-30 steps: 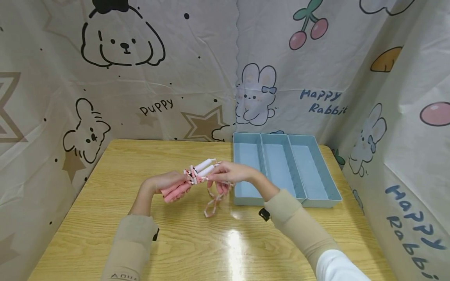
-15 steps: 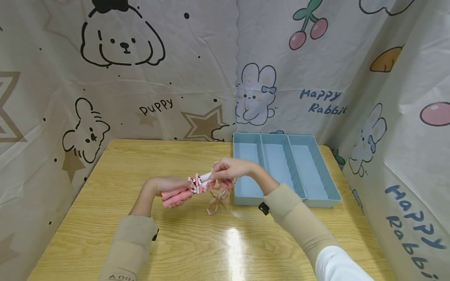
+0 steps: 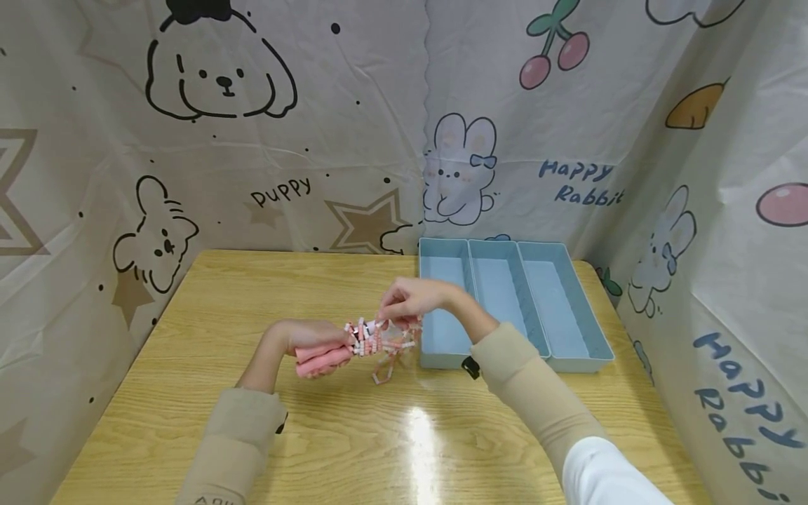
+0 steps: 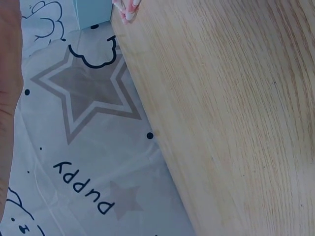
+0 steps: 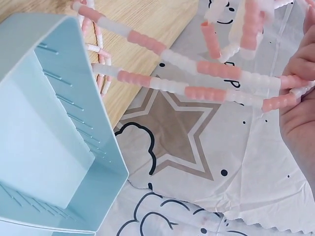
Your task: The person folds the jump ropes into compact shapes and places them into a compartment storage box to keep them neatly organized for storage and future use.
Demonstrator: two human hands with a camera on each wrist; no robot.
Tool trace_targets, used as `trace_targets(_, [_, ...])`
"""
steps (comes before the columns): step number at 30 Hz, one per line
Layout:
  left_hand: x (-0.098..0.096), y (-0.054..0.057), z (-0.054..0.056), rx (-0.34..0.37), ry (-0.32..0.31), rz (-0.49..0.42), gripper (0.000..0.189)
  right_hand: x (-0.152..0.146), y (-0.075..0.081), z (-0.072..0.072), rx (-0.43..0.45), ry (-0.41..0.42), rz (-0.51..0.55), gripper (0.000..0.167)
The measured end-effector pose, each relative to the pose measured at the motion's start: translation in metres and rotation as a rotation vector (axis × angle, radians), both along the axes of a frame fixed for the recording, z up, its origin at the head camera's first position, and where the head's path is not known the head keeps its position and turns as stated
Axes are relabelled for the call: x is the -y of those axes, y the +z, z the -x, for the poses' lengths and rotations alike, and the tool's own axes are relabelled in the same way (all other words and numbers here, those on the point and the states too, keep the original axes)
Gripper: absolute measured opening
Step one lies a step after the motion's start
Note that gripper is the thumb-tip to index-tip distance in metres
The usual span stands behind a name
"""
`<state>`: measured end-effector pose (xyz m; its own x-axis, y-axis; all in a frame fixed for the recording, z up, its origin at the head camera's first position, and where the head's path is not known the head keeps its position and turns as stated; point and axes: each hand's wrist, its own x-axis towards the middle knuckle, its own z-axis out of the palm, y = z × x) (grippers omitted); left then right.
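Both grips have moved a little since a second ago: the left grip (image 3: 312,333) has slid a bit right and down with the pink handles (image 3: 322,359), and the right grip (image 3: 413,296) is a bit higher. The left one is wrapped round the handles. The right one pinches the pink and white bead rope (image 3: 368,344), and its beads go round the handles near their white ends. All of it is over the counter (image 3: 347,435), just left of the blue tray (image 3: 445,362).

It looks like the step now is winding the rope round the handles. The next move seems to call for holding the handles still and pulling the loose loop snug.

Most of the white ends are hidden. I can't count the turns. The left wrist view shows only a rope tip, and the right one cuts off the fingertips.
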<state>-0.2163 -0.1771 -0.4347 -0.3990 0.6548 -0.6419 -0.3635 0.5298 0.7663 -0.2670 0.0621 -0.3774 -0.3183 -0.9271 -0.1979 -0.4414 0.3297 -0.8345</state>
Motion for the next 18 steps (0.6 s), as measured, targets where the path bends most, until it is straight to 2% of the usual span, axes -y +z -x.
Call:
trace_targets(8, [-0.0073, 0.0012, -0.0027, 0.035, -0.031, -0.015, 0.038, 0.0048, -0.0005, 0.0025, -0.054, 0.029, 0.011, 0.023])
trace_targets(18, [-0.0074, 0.0015, -0.0035, 0.041, -0.095, -0.107, 0.037, 0.0057, -0.006, 0.0051, -0.081, 0.005, 0.043, 0.019])
